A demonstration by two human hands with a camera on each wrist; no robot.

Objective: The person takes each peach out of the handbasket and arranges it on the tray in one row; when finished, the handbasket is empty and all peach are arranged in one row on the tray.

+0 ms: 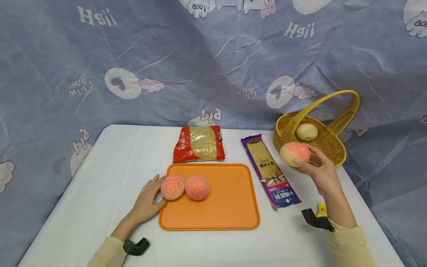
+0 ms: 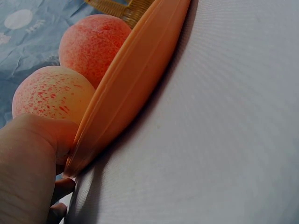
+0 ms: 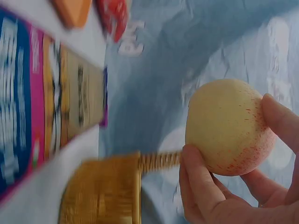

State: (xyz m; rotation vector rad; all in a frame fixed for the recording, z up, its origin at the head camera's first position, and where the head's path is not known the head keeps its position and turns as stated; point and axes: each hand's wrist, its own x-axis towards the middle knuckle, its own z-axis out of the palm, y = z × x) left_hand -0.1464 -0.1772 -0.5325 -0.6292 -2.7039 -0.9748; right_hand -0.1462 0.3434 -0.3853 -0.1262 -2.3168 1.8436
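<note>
Closest to the head camera are two tan sleeves (image 1: 348,243), cut off at the bottom, with black bands (image 1: 136,246) at the wrists. The right hand (image 1: 318,170) pinches a pink and yellow peach (image 1: 293,154) between its thumb and fingers. That peach is up in the air by the near left side of a yellow woven basket (image 1: 321,142). I can't tell if it is right over the basket or a bit in front of it.

The left hand (image 1: 146,200) has its thumb and fingers spread and touches the left edge of an orange tray (image 1: 227,196). It has not grabbed anything. Just beside it on the tray sit one pink peach (image 1: 172,187) and another pink peach (image 1: 197,188), side by side.

Inside the basket is a pale round fruit (image 1: 307,132). A long purple and gold noodle pack (image 1: 270,170) lies slanted between the tray and the basket, in the way. A red bag (image 1: 201,144) with a see-through middle lies behind the tray. All this is on a white table (image 1: 66,207), with a blue-gray cloth (image 1: 166,44) behind.

The right hand and its peach hide some of the basket. A little yellow packet (image 1: 321,210) is mostly tucked behind the right wrist, so I can't tell what it is. In the right wrist view, the basket and noodle pack look blurry.
</note>
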